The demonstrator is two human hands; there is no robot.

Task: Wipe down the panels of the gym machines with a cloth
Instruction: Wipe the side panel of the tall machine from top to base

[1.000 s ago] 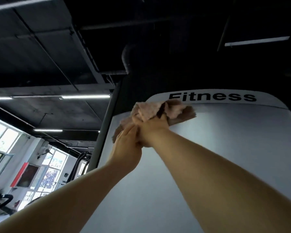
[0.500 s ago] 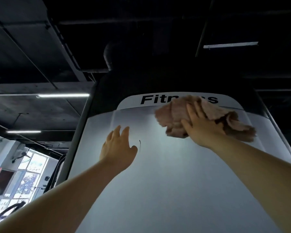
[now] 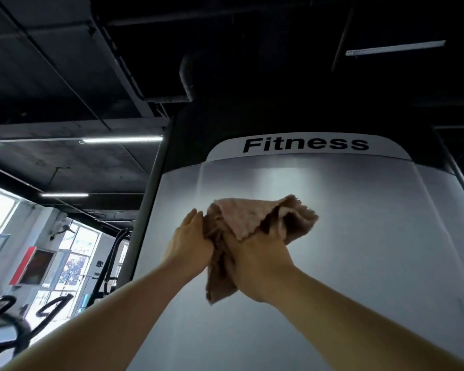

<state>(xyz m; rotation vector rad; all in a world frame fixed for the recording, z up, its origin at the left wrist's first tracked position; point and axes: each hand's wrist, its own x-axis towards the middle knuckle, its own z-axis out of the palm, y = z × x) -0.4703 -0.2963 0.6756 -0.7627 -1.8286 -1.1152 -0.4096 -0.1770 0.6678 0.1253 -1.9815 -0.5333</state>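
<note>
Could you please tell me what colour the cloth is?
The cloth is a pale pinkish-brown, shown clearly in the head view.

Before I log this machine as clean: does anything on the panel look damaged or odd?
Nothing stands out. The grey panel looks smooth and unmarked where visible; both hands hold the bunched pink cloth against it, hiding that patch.

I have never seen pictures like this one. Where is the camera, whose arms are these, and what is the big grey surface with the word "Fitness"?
The camera sits on a person's head and looks up along their own two bare arms. The grey surface is the panel of a gym machine, with the label "Fitness" at its top. Both hands meet in front of it: the right hand grips a crumpled pinkish-brown cloth, and the left hand touches the cloth's left edge. How its fingers lie is hidden. At left are windows and ceiling lights.
</note>
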